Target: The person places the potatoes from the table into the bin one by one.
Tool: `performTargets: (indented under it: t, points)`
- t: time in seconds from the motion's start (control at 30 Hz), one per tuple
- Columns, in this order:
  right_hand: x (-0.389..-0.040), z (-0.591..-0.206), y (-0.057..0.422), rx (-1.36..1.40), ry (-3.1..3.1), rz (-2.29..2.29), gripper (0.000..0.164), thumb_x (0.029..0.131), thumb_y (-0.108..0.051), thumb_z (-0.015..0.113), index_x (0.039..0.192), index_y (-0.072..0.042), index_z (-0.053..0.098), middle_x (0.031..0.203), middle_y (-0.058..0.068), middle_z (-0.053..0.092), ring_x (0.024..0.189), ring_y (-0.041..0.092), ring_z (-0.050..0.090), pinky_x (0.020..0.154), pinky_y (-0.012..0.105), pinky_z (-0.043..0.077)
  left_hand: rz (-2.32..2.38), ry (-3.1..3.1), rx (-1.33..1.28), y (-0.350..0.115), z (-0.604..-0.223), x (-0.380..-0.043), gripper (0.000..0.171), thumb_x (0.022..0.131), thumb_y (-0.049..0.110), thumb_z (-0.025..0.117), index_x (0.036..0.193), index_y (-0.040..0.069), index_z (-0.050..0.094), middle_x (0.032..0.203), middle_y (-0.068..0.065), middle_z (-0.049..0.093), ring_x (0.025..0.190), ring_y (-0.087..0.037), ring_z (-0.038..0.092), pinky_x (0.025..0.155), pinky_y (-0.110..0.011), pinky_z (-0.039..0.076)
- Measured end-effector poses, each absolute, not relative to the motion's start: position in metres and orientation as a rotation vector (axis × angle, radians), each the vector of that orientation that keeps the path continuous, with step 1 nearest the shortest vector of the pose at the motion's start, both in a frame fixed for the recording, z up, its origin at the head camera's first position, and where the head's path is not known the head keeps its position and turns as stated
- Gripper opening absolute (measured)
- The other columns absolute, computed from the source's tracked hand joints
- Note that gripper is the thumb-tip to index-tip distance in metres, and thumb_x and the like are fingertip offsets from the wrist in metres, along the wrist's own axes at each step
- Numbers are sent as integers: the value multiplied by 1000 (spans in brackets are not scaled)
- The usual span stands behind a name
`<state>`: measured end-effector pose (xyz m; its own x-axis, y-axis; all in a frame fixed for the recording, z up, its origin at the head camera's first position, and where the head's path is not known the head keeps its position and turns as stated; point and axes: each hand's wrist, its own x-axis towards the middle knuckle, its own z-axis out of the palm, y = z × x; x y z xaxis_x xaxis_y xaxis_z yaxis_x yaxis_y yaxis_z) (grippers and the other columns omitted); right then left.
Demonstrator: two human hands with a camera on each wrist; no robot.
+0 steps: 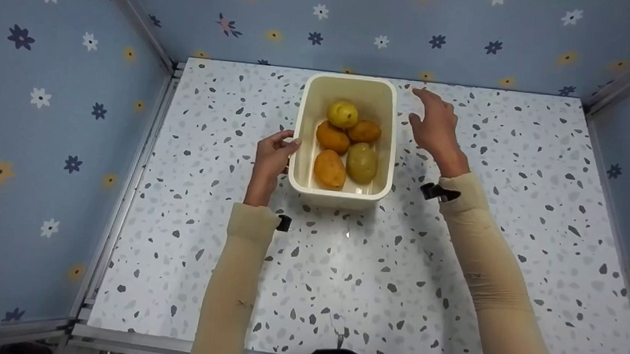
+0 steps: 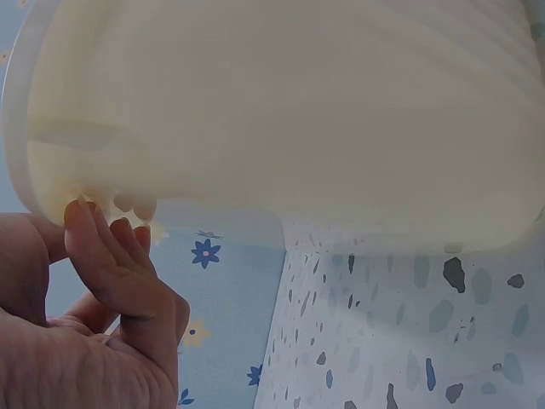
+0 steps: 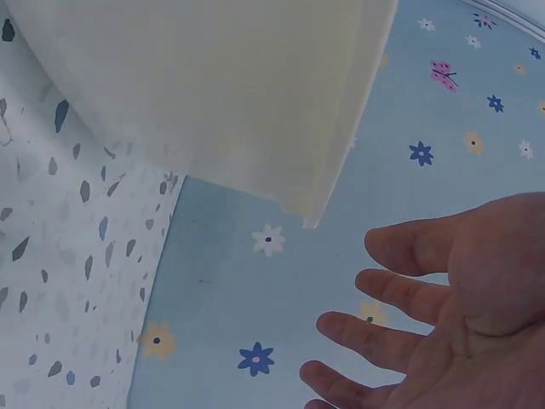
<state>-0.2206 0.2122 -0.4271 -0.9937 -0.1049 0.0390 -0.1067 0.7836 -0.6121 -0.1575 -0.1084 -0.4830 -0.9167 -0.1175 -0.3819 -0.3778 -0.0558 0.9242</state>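
A deep cream plastic bin (image 1: 341,194) stands toward the back of the table. Inside lie several fruits: a round yellow one (image 1: 343,114), a green mango-like one (image 1: 362,163), an orange-yellow mango (image 1: 329,169), and orange-brown ones (image 1: 333,137) between them. My left hand (image 1: 272,155) grips the bin's left side, thumb at the rim and bent fingers (image 2: 119,264) against the outer wall just beneath it. To the right of the bin, apart from it, my right hand (image 1: 436,124) is raised with fingers spread and nothing in them; its palm (image 3: 502,273) faces the wall.
The white speckled table (image 1: 188,279) is bounded by blue flowered panels (image 1: 357,26) at the back and both sides. A metal frame rail (image 1: 159,41) runs along the left corner. Black straps (image 1: 439,192) are on both wrists, over beige sleeves.
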Motion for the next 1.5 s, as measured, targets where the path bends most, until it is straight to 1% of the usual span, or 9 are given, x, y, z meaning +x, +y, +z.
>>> performTargets:
  t: [0.13,0.37,0.5,0.63,0.73,0.93,1.07,1.27,1.5]
  points:
    - [-218,-432,221,158,-2970,1019,50,108,-4,54,157,1,45,165,25,38,152,52,30,123,70,18,2079,2028,-544,-108,-482,-157,36,104,18,69,138,6,68,102,-11,67,61,-11,66,49,-21,53]
    - [-213,-444,234,90,-2998,1013,50,108,-4,54,157,1,45,164,26,39,150,53,31,121,72,20,2073,2018,-553,-108,-482,-157,36,104,19,69,138,7,68,116,-22,66,60,-11,67,50,-22,54]
    - [-210,-452,244,69,-3002,1031,51,108,-4,54,157,1,45,163,27,39,144,55,37,118,72,24,2068,2016,-560,-107,-482,-158,36,104,19,69,138,7,68,110,-17,66,61,-12,67,49,-21,52]
    - [-206,-459,253,41,-2987,1034,50,107,-4,56,156,1,47,155,29,47,138,55,42,112,72,30,2070,2018,-555,-107,-483,-159,36,104,20,69,138,7,68,108,-16,66,62,-13,67,49,-21,52]
    - [-203,-464,260,24,-2989,1014,50,106,-3,57,155,2,47,154,30,48,140,56,41,113,73,30,2078,2017,-547,-107,-483,-158,36,104,19,69,138,7,68,106,-15,66,63,-14,68,50,-22,54]
    - [-200,-475,273,37,-2964,994,50,105,-1,58,153,6,49,159,30,44,149,50,38,123,69,23,2090,2016,-539,-107,-483,-158,35,104,19,69,137,6,69,96,-6,65,69,-20,72,51,-23,56]
    - [-198,-483,281,51,-2947,1024,49,105,-2,59,152,8,48,159,33,42,149,53,35,123,69,21,2084,2027,-540,-107,-483,-158,35,104,19,70,137,7,69,96,-6,65,70,-20,72,52,-23,56]
    - [-193,-495,291,47,-2940,1038,49,105,-2,57,152,8,48,160,34,40,150,53,34,124,69,19,2078,2045,-540,-107,-483,-158,36,104,18,70,138,7,69,95,-5,64,67,-17,70,50,-22,55]
    - [-185,-508,302,54,-2912,1064,49,104,1,57,152,10,48,159,36,40,152,52,31,127,68,6,2093,2027,-573,-107,-484,-158,35,104,18,69,137,6,68,93,-3,63,64,-12,67,50,-22,54]
